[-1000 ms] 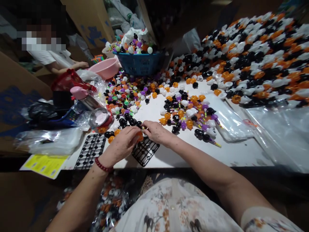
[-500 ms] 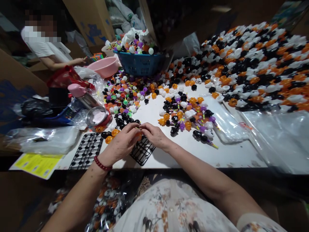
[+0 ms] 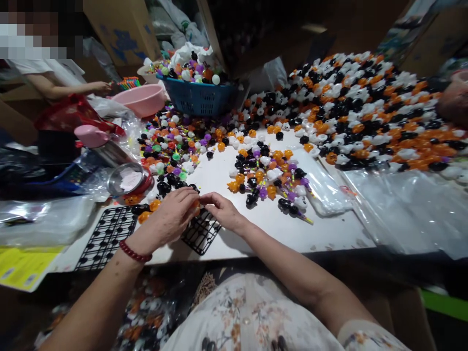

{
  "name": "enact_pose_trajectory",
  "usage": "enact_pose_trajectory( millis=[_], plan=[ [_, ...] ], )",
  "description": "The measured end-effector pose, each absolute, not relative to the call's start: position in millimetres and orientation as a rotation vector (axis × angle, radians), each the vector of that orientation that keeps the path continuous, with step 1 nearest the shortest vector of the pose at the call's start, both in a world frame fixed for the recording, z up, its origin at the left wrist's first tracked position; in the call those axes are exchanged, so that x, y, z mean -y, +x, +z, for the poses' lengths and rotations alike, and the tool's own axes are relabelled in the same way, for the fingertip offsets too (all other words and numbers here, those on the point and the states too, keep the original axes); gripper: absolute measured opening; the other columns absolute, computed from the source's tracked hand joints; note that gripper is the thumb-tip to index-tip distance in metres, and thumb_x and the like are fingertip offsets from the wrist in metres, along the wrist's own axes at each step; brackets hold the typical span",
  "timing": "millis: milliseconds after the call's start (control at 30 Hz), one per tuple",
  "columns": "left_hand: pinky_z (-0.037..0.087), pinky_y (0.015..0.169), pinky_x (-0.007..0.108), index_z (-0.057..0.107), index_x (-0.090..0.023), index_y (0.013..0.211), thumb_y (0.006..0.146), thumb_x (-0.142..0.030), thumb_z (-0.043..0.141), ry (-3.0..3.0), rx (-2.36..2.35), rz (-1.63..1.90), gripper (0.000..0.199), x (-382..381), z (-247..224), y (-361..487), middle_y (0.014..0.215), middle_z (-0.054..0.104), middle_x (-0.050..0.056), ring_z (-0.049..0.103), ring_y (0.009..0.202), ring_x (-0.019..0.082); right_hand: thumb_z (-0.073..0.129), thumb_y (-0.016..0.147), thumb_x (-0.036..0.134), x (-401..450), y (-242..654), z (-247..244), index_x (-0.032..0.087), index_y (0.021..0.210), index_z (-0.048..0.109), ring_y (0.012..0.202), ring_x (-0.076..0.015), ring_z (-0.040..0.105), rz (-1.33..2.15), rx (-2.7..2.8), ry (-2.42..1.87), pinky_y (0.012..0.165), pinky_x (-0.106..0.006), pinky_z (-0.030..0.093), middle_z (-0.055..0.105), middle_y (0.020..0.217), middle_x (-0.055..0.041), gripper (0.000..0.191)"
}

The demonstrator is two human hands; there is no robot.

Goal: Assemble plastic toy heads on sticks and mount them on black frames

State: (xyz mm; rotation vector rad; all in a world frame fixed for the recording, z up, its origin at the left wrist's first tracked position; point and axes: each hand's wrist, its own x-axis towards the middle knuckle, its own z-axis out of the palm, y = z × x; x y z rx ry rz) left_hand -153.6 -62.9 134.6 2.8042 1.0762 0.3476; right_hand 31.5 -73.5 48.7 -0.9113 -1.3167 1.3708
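Observation:
My left hand (image 3: 171, 214), a dark red bead bracelet at its wrist, is curled around a small orange plastic piece (image 3: 196, 208), mostly hidden by the fingers. Close beside it, my right hand (image 3: 223, 213) has its thumb and fingertips bent together; anything between them is too small to make out. Both hands are above a black plastic grid rack (image 3: 203, 233). Another black grid rack (image 3: 107, 234) lies left of my left hand. Orange pieces (image 3: 144, 217) and black pieces (image 3: 164, 186) lie just beyond that hand.
To the right lie a cluster of Halloween-figure sticks (image 3: 272, 175), clear plastic bags (image 3: 325, 195) and a large heap of figures (image 3: 351, 107). Behind are a blue basket (image 3: 199, 100) and a pink basin (image 3: 141, 100). A steel tumbler (image 3: 109, 151) and a round tin (image 3: 126, 180) stand left. A co-worker's arm (image 3: 73, 88) is at far left.
The view has swung slightly to the right, so things sit further left. My right fingertips have drawn a little apart from my left hand, which keeps the orange piece.

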Motion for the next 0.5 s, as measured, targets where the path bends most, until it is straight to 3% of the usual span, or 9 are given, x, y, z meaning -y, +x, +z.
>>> enact_pose_trajectory(
  millis=[233, 500],
  plan=[
    [0.046, 0.105, 0.046, 0.063, -0.018, 0.11, 0.095, -0.025, 0.047, 2.787, -0.997, 0.262, 0.023, 52.5, 147.6, -147.9, 0.116, 0.067, 0.011, 0.055, 0.118, 0.025, 0.063, 0.078, 0.022, 69.9, 35.7, 20.8, 0.02, 0.093, 0.068, 0.092, -0.0167, 0.064, 1.223, 1.184, -1.241, 0.092, -0.036, 0.051, 0.067, 0.1, -0.0038, 0.017],
    [0.043, 0.109, 0.047, 0.057, -0.016, 0.126, 0.099, -0.04, 0.044, 2.69, -0.999, 0.309, 0.038, 51.5, 148.7, -152.1, 0.127, 0.06, 0.014, 0.051, 0.125, 0.025, 0.059, 0.084, 0.031, 70.2, 26.0, 22.0, 0.02, 0.097, 0.071, 0.08, -0.0154, 0.062, 1.171, 1.368, -1.164, 0.078, -0.029, 0.048, 0.071, 0.088, -0.0005, 0.02]
  ],
)
